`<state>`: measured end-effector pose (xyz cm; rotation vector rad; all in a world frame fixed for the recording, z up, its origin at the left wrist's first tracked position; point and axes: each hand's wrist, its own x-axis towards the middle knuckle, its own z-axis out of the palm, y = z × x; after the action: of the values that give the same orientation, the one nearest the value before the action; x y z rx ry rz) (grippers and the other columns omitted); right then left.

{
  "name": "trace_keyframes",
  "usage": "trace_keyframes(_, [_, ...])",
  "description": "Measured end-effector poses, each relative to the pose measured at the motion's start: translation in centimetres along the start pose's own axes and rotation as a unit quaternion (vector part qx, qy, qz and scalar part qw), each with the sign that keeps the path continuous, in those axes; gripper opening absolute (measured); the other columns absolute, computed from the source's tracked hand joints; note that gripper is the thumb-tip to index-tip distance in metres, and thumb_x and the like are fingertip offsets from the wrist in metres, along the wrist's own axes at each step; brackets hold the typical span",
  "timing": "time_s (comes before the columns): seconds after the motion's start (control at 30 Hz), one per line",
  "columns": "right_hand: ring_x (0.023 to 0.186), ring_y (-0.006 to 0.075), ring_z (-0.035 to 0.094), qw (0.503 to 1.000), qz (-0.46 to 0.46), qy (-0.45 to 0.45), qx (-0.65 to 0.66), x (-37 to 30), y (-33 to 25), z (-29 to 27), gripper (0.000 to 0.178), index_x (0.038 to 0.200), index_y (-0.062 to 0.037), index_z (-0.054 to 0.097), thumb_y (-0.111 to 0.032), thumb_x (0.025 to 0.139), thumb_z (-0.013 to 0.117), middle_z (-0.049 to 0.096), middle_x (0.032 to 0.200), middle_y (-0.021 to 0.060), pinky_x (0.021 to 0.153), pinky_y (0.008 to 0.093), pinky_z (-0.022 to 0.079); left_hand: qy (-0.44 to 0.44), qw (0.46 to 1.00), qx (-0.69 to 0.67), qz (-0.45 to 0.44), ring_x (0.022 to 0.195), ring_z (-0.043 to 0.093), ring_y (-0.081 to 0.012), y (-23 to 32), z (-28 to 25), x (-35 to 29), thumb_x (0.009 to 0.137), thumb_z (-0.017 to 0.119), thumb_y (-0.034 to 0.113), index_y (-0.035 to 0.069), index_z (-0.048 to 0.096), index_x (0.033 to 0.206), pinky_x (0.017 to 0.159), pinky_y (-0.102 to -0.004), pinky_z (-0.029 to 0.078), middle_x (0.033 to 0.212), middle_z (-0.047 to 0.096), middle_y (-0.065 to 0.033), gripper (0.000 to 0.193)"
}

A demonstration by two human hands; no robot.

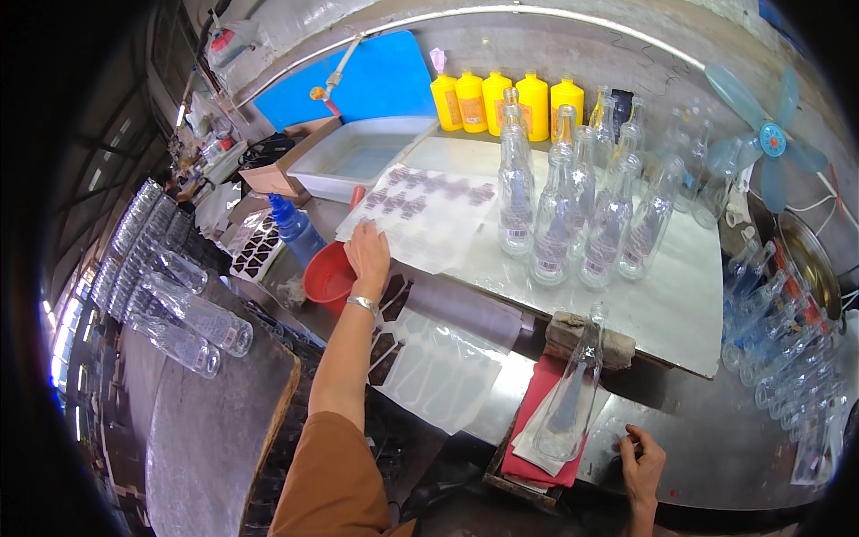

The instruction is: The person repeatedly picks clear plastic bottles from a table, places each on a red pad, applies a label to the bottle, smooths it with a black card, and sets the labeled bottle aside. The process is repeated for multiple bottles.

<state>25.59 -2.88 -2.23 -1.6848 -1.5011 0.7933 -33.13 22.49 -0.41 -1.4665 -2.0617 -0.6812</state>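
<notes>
My left hand [369, 255] reaches over a red plastic dipper [327, 275], fingers extended at the lower left edge of a white sheet with dark printed labels [429, 201]. No object shows in that hand. My right hand [642, 461] is at the metal bench's near edge, fingers loosely bent and apart, holding nothing visible. Left of it, a clear glass bottle [573, 403] lies tilted, neck away from me, on a white cloth over a red cloth [523, 438]. Its neck rests by a wrapped block [617, 349].
Several labelled glass bottles [599, 242] stand on the bench beyond, before yellow plastic bottles [532, 107]. A fan [771, 140] is at the right, above more bottles [787, 358]. Bottles [197, 313] are stacked left. A grey tub [313, 167] and blue squeeze bottle [300, 228] sit behind the dipper.
</notes>
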Motion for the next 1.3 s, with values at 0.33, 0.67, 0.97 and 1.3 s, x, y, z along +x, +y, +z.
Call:
trace_keyframes(0.33, [0.067,0.0209,0.067,1.000,0.009,0.006,0.015,-0.4,0.0,-0.4,0.022,0.107,0.0038,0.071,-0.008,0.089,0.070,0.069,0.080,0.0146,0.064,0.0312,0.052,0.084,0.984,-0.120,0.099,0.112,0.063,-0.0309,2.4,-4.4,-3.8,0.088,0.062,0.005,0.005,0.065,0.121,0.099,-0.0456,0.045,0.132,0.063,-0.0115,0.034])
trace_keyframes(0.67, [0.066,0.0212,0.065,1.000,-0.002,0.011,0.002,-1.6,0.0,-0.5,0.022,0.107,0.0018,0.071,-0.010,0.088,0.071,0.069,0.080,0.0148,0.064,0.0332,0.051,0.111,0.974,-0.171,0.099,0.099,0.068,-0.0295,-1.1,-4.0,-4.9,0.085,0.071,0.007,0.004,0.072,0.098,0.096,-0.0442,0.048,0.102,0.074,-0.0097,0.013])
trace_keyframes(0.97, [0.062,0.0148,0.059,0.999,-0.014,0.005,0.041,-1.6,-1.6,-0.9,0.024,0.109,-0.0018,0.073,-0.013,0.088,0.072,0.072,0.085,0.0101,0.060,0.0292,0.048,-0.281,0.741,-0.591,-0.150,0.089,0.064,-0.0068,12.9,-13.5,-11.3,0.099,0.066,0.014,-0.003,0.073,0.106,0.079,-0.0228,0.049,0.098,0.073,-0.0028,0.019])
trace_keyframes(1.3, [0.068,0.0093,0.060,0.995,-0.074,-0.039,0.063,-1.1,-5.0,-1.5,0.027,0.115,0.0024,0.069,-0.012,0.093,0.068,0.074,0.087,0.0072,0.064,0.0252,0.048,-0.170,0.811,-0.411,0.380,0.128,0.059,-0.0287,23.3,-23.0,-20.0,0.082,0.074,0.005,0.010,0.073,0.106,0.106,-0.0442,0.043,0.131,0.067,-0.0099,0.024])
